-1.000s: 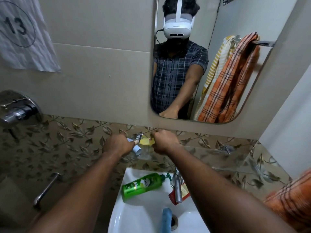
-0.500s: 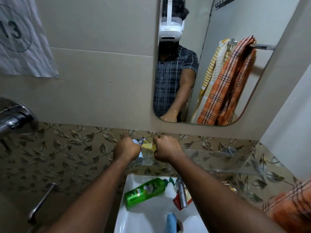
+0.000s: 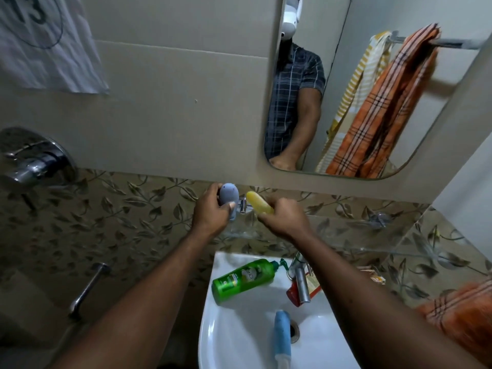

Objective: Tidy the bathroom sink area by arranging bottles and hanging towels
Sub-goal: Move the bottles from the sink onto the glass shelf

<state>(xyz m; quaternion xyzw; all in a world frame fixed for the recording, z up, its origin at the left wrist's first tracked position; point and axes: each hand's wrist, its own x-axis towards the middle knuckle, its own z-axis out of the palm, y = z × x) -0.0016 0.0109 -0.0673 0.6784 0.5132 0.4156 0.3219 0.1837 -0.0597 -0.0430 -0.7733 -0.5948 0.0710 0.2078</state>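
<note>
My left hand (image 3: 210,214) grips a small pale blue bottle (image 3: 229,194) above the glass shelf (image 3: 346,235). My right hand (image 3: 285,217) holds a yellow tube-like bottle (image 3: 258,203) beside it, tilted up to the left. In the white sink (image 3: 239,339) a green pump bottle (image 3: 243,279) lies on its side. A blue tube (image 3: 282,334) lies near the drain. A red packet (image 3: 294,292) sits behind the tap (image 3: 300,280). An orange checked towel (image 3: 463,312) lies at the right edge.
The mirror (image 3: 372,89) reflects orange and yellow striped towels hanging on a rail. A shower valve (image 3: 32,161) and a lower handle (image 3: 87,288) stick out of the left wall. A white cloth (image 3: 48,49) marked 13 hangs top left.
Both hands have lifted slightly at the shelf; the blue bottle and the yellow one now stand out more clearly above my fingers. The camera has moved closer and tilted down.
</note>
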